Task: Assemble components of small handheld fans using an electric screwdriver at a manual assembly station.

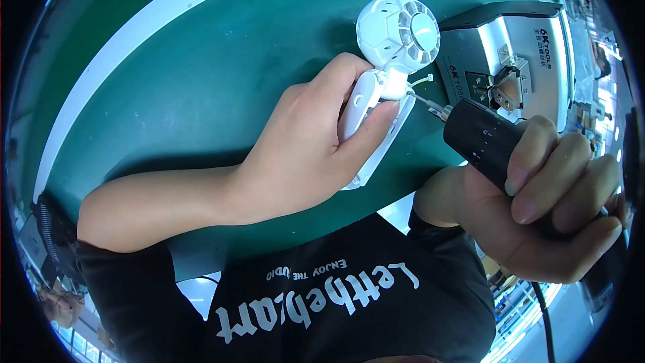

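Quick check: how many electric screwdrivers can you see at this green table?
1. The black electric screwdriver is in the right hand, its bit pointing at the white device that the left hand holds. Any beneath the left forearm would be hidden.

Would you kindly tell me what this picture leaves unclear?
In the head view:
- White round-headed device: middle part, covered by the left hand.
- Black electric screwdriver: grip, wrapped by the right hand.
- Bit tip's contact: too small.
- Black cord: far end, cut off by the lower edge.
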A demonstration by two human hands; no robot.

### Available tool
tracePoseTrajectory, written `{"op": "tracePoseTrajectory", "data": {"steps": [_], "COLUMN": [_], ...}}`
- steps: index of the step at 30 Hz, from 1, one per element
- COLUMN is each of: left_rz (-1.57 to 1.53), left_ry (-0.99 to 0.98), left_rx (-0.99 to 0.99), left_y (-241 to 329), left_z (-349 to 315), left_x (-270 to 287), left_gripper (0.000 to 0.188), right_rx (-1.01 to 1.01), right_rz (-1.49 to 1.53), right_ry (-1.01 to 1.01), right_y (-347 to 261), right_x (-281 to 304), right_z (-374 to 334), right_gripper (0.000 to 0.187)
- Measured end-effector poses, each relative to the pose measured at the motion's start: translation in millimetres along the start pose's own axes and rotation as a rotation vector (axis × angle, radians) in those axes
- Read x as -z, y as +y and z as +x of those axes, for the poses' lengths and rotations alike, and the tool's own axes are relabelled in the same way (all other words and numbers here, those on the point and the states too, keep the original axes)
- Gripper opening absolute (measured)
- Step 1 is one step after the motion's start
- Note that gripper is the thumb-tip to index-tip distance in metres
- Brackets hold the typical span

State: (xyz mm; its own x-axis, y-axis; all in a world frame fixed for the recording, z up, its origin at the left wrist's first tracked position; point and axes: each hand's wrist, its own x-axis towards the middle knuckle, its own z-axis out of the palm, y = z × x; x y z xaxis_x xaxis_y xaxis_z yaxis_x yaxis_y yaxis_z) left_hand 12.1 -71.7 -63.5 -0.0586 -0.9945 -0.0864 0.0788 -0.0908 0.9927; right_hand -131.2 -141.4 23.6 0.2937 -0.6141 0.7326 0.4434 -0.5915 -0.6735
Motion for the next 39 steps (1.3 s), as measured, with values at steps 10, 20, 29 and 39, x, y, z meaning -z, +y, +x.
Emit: {"op": "tracePoseTrajectory", "data": {"steps": [10,20,29,39], "left_rz": [0.058,0.452,1.793,1.209], "left_ry": [0.047,0.401,0.873,0.379], "left_rx": [-0.010,-0.123,0.492,-0.247], "left_y": [14.8,49.7,59.8,64.8], "left_z": [-6.7,46.9,44.8,310.1], "left_x": [9.0,116.8,201.2,9.4], "left_gripper": [0.021,0.036,0.059,0.051], "right_rx": [0.073,0.518,0.327,0.241], "right_rz": [-0.017,0.153,0.169,0.328], "right_ry": [0.040,0.229,0.366,0.337], "right_y": [8.7,-13.1,-10.6,-8.4], "right_x": [-27.6,-2.3,18.4,27.4], "right_z": [-8.0,1.3,8.5,2.6], "right_gripper": [0.014,0.031,0.018,0.023]}}
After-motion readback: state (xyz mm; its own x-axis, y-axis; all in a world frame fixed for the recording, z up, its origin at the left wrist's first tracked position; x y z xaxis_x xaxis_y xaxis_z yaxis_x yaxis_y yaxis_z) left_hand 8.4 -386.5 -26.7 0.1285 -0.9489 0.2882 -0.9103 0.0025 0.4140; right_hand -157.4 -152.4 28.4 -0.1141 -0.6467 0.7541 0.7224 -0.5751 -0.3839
